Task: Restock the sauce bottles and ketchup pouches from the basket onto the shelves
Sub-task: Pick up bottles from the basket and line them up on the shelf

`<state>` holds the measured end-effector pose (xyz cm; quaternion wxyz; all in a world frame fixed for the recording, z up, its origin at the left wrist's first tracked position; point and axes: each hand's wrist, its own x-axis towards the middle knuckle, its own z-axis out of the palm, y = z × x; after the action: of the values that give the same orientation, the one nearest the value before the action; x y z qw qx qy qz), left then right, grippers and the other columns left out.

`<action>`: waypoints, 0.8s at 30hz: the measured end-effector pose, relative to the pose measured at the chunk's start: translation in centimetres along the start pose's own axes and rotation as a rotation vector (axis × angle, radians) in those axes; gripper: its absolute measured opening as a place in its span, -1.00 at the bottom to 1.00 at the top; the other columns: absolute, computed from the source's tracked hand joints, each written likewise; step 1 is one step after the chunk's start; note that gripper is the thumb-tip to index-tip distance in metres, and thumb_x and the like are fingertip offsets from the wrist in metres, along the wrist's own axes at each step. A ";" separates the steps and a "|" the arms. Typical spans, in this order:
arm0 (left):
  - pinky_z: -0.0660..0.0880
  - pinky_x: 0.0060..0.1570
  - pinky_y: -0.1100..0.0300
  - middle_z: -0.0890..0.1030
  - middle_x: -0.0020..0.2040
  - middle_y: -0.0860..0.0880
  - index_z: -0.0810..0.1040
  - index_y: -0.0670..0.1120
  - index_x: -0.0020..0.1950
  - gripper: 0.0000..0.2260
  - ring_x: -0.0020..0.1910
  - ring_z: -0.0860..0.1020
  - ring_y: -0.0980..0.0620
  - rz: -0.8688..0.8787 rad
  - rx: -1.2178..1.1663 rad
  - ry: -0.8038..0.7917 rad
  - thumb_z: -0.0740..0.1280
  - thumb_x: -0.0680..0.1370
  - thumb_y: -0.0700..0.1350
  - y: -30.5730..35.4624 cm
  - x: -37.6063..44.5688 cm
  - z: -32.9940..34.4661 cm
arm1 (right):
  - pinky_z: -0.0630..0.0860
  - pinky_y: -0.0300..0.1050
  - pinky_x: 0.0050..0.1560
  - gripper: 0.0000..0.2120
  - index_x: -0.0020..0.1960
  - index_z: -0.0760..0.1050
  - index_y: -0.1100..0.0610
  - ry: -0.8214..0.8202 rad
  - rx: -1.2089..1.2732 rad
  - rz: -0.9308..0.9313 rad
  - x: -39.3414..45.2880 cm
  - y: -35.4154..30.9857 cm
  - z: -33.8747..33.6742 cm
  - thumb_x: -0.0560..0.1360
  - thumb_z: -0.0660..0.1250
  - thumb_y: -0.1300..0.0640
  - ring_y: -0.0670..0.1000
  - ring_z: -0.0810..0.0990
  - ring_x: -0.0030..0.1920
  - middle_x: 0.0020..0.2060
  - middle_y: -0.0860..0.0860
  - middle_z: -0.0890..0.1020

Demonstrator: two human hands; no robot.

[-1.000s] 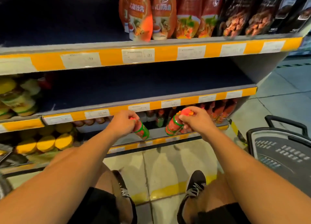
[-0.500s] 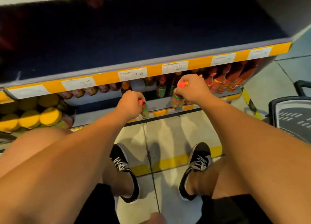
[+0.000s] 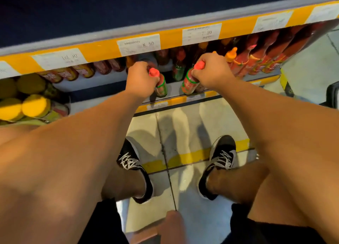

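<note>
Left fingers (image 3: 146,69): curled round the neck of a red-capped sauce bottle (image 3: 161,84).
Right fingers (image 3: 199,75): gripping a second sauce bottle (image 3: 189,82).
Bottles: upright at the bottom shelf (image 3: 176,95) front edge.

One head-worn view looks steeply down, close over both arms, facing the bottom shelf (image 3: 174,91).

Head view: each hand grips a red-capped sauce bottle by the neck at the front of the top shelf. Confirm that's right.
Not quite: it is the bottom shelf, not the top. The head view shows the left hand and right hand each gripping a red-capped sauce bottle by the neck at its front edge.
</note>
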<state>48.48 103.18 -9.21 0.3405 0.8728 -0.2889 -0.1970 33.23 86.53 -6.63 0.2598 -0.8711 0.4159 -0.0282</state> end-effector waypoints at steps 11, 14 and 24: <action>0.42 -0.34 0.47 0.59 -0.25 0.05 0.63 -0.15 -0.04 -0.95 -0.31 0.58 0.40 -0.080 -0.078 -0.019 0.47 0.57 -0.19 -1.1 1.9 2.1 | 0.48 0.02 -0.12 -0.88 -0.01 0.57 0.16 -0.066 -0.092 -0.051 2.6 -0.1 4.4 0.51 0.45 0.13 0.16 0.60 -0.05 -0.13 0.09 0.62; 0.37 -0.48 0.47 0.49 -0.33 0.10 0.55 -0.13 -0.09 -0.90 -0.50 0.46 0.46 -0.068 -0.132 -0.045 0.40 0.61 -0.26 -0.7 1.6 2.7 | 0.49 0.03 -0.12 -0.87 -0.08 0.53 0.13 -0.073 -0.074 -0.014 2.7 -0.4 4.4 0.53 0.45 0.11 0.15 0.59 -0.09 -0.17 0.07 0.60; 0.62 0.08 0.02 0.72 0.00 -0.05 0.70 -0.10 0.17 -0.81 0.00 0.65 -0.01 -0.071 -0.092 0.050 0.40 0.60 -0.09 -1.3 2.0 2.2 | 0.61 0.05 -0.14 -0.79 0.09 0.62 0.21 -0.011 0.027 0.051 1.9 -1.0 3.3 0.47 0.34 0.27 0.20 0.64 -0.13 -0.19 0.14 0.64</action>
<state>49.27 101.70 -11.94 0.3803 0.8705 -0.2397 -0.2005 36.04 87.07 -9.28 0.2746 -0.8566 0.4363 -0.0226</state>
